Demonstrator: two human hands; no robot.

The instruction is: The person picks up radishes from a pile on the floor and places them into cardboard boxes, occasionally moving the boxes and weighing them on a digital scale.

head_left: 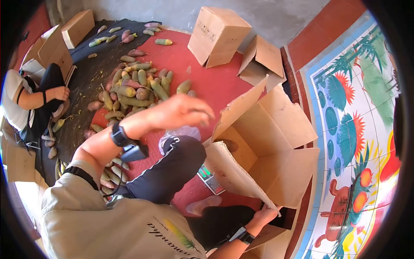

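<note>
My left hand (189, 111) is raised beside an open cardboard box (280, 168), palm down. Its fingers are loosely bent, slightly blurred, with nothing visible in them. My right hand (266, 214) grips the lower corner of a box flap (241, 172). Deep inside the box, partly hidden by that flap, lies a brownish rounded thing (231, 145). A digital scale (211, 180) with a green display shows beside my knee, partly under the box. Left of my left hand is a heap of long green and reddish root vegetables (133, 88), with more near my left forearm.
Another person (26, 95) sits at the far left beside cardboard boxes. Two more boxes, a closed one (217, 34) and an open one (263, 62), stand by the wall. A painted tile wall (345, 142) runs along the right. Clear plastic (179, 134) lies by my knee.
</note>
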